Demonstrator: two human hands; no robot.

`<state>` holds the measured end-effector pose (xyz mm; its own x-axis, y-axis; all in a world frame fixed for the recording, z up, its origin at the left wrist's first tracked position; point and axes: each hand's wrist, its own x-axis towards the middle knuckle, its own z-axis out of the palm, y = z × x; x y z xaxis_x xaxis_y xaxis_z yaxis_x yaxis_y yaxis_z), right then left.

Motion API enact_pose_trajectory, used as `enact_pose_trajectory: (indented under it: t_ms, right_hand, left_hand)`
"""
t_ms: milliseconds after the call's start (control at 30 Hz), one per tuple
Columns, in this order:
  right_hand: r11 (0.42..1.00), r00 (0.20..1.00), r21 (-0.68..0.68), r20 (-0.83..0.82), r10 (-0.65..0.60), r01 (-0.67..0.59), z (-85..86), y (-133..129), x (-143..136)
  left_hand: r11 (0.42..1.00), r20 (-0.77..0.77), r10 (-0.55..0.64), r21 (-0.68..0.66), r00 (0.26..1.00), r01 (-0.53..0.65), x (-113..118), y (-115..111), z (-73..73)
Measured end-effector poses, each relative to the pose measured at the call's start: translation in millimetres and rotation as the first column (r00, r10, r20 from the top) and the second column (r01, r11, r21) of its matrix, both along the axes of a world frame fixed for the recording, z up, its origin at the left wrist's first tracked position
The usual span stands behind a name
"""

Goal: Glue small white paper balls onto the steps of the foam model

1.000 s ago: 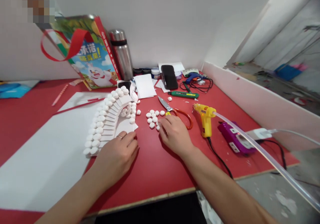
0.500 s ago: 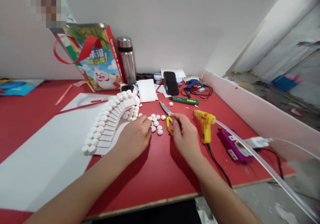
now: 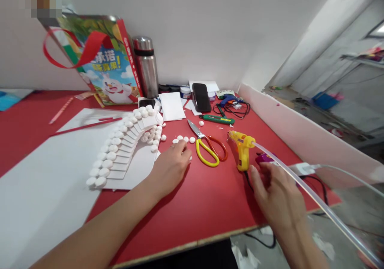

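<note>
Past the left hand (image 3: 171,165) (finger grip hidden), pebbles (image 3: 192,140) lie unplaced; the staircase (image 3: 127,141) looks mostly bordered. Right hand (image 3: 280,195) spread, empty.

One glue gun (image 3: 243,151), one pair of scissors (image 3: 201,135), one green cutter (image 3: 217,119), one flask (image 3: 147,71), one stepped model (image 3: 118,167), and at least five loose white pebbles (image 3: 192,140), some perhaps hidden.

White discs (image 3: 180,138) partly behind left hand (image 3: 171,166)
</note>
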<state>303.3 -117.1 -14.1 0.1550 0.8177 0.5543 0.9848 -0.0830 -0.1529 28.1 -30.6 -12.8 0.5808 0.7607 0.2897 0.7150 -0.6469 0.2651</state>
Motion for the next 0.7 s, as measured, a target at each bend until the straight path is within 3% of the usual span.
enact_pose_trajectory:
  t_ms: [167, 333, 433, 500, 600, 667, 700]
  right_hand:
    - [0.992, 0.989, -0.105, -0.138, 0.048, -0.062, 13.4, 30, -6]
    - [0.967, 0.977, -0.256, -0.211, -0.043, -0.012, 14.5, 59, -7]
    - [0.964, 0.958, -0.265, -0.274, -0.084, 0.009, 13.3, 64, -4]
    - [0.975, 0.933, -0.221, -0.343, -0.108, 0.032, 16.8, 60, -5]
    - [0.984, 0.852, -0.175, -0.508, -0.126, 0.041, 32.0, 52, -14]
    - [0.987, 0.726, -0.149, -0.685, -0.061, -0.056, 46.8, 49, -27]
    - [0.987, 0.622, -0.089, -0.783, 0.011, -0.13, 54.2, 50, -36]
  left_hand:
    - [0.997, -0.053, -0.048, 0.062, 0.997, 0.052, 0, -2, -3.3]
    - [0.997, -0.058, -0.074, 0.023, 0.996, 0.076, 3, -11, -1.6]
    - [0.992, 0.164, -0.094, -0.069, 0.982, 0.107, 4, -17, 2.5]
    - [0.974, 0.396, -0.038, -0.192, 0.917, 0.123, 2, -18, 5.9]
    - [0.884, 0.647, 0.198, -0.443, 0.736, 0.152, -1, -15, 10.1]
    - [0.748, 0.677, 0.401, -0.631, 0.617, 0.206, -4, -11, 11.8]
    - [0.665, 0.659, 0.49, -0.706, 0.571, 0.243, -6, -9, 12.2]
